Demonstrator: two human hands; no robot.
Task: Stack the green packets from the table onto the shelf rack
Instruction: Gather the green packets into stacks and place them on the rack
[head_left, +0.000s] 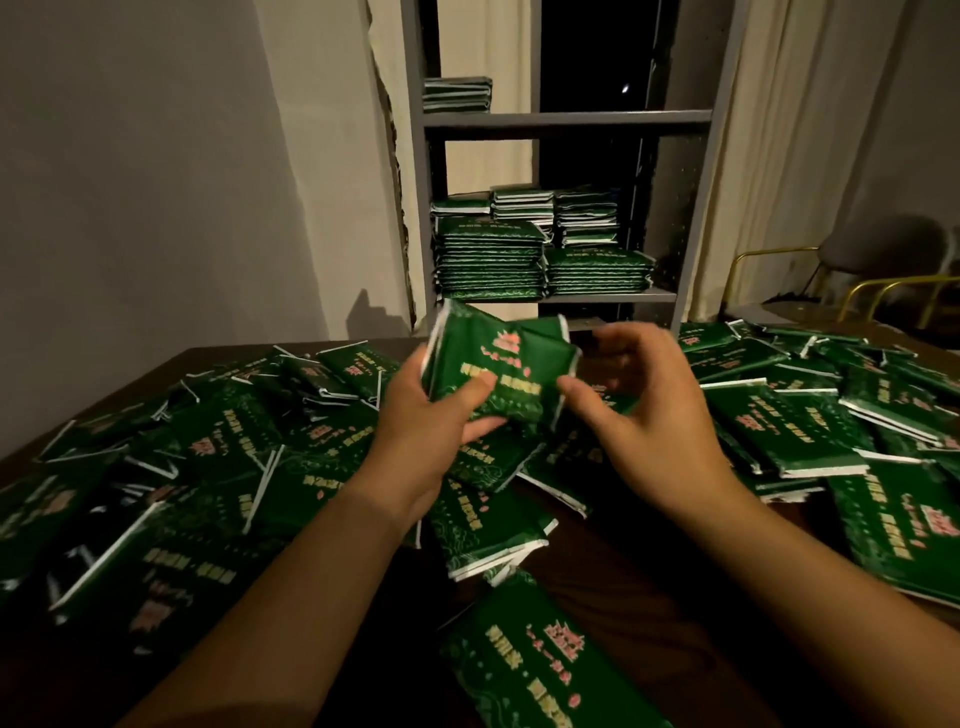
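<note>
You hold green packets above the table, in front of the shelf rack (566, 119).
Your left hand (426, 415) grips a small bunch of green packets (498, 364), thumb pinching the front, just below the rack's stacked packets (519, 254); your right hand (644, 410) hovers beside the bunch, fingers loosely curled, thumb near its edge; loose packets (218, 447) cover the table (623, 571).

Green packets (223, 467) with white edges strewn loose over the table, one bent packet (498, 374) held above them, neat stacks (540, 260) on the rack (566, 118), small stack (457, 95) one shelf higher
</note>
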